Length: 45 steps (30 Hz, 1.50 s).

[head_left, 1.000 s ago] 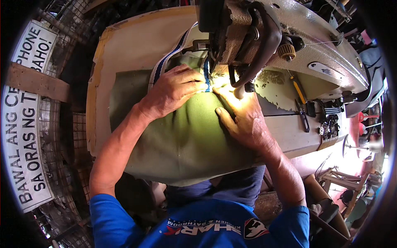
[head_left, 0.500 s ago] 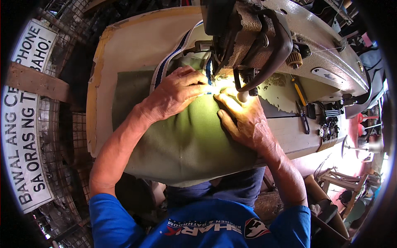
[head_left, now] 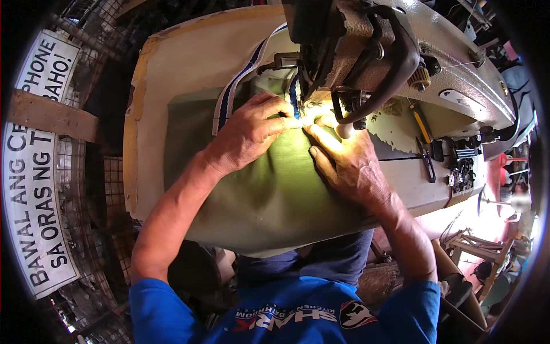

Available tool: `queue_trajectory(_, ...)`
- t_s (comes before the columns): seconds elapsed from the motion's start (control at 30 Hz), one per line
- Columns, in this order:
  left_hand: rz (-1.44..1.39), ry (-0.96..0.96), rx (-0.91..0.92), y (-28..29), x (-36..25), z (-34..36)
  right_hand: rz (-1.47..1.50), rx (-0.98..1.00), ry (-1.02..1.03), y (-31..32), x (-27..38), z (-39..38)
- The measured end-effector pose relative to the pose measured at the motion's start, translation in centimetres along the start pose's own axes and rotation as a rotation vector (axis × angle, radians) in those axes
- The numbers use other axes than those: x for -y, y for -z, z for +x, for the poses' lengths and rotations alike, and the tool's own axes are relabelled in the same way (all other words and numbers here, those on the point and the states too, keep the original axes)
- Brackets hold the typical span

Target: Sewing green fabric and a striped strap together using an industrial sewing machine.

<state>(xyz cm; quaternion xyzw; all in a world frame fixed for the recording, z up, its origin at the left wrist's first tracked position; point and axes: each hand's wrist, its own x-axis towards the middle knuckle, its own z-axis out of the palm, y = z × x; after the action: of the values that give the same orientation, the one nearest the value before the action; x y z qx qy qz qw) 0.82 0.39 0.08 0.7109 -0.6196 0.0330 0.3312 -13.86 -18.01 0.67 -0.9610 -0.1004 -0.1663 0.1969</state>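
A sheet of green fabric (head_left: 258,206) lies under the head of a sewing machine (head_left: 355,63) and hangs over the near table edge. Blue-and-white striped tape (head_left: 294,97) runs along the fabric beside the needle area. My left hand (head_left: 249,132) is closed, pinching this tape at the fabric's edge, just in front of the needle area. Close by, my right hand (head_left: 352,163) lies on the fabric, thumb and fingers apart, fingertips at the same lit spot. Another length of striped tape (head_left: 246,71) loops over the table behind my left hand. The needle itself is hidden.
Right of the machine arm's base lie a yellow-and-black tool (head_left: 423,123), dark snips (head_left: 427,160) and several bobbins (head_left: 460,176). A small lamp bulb (head_left: 345,131) glows close above my right hand. Wire mesh (head_left: 86,218) with a sign (head_left: 37,172) stands left of the table (head_left: 152,86).
The whole view has shifted slightly. The looped tape now shows a loose end beside my left wrist. Both hands stay at the needle area, with the striped tape by the fingertips less visible.
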Motion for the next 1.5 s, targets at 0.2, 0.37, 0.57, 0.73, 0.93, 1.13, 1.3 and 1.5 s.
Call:
queue_trajectory(0.2, 0.083, -0.026, -0.019, -0.1, -0.3, -0.2, -0.060, 0.014, 0.080, 0.3, -0.4, 0.1)
queue_trajectory(0.37, 0.153, -0.088, 0.040, 0.3, -0.3, 0.0, -0.058, 0.077, 0.004, 0.5, 0.0, -0.1)
queue_trajectory(0.57, 0.102, -0.081, 0.002, 0.3, -0.2, 0.3, -0.066, 0.100, 0.001, 0.9, 0.0, 0.6)
queue_trajectory(0.73, 0.095, -0.087, -0.035, 0.3, 0.8, 1.1, -0.128, 0.111, 0.055, 1.4, -0.2, 1.2)
queue_trajectory(0.93, 0.112, -0.051, -0.018, 0.1, 1.0, 0.8, -0.271, -0.215, -0.242, 10.1, -2.5, -8.2)
queue_trajectory(1.13, 0.088, -0.028, -0.032, 0.2, 1.1, 0.9, -0.974, -0.316, -0.266, 30.5, -16.1, -10.0)
queue_trajectory(1.3, 0.063, -0.048, -0.026, 0.4, 1.3, 0.9, -1.154, -0.060, -0.296, 37.9, -31.9, -7.5)
queue_trajectory(1.5, 0.056, -0.030, -0.014, 0.1, 1.5, 0.6, -0.743, 0.101, -0.498, 38.4, -38.2, -10.9)
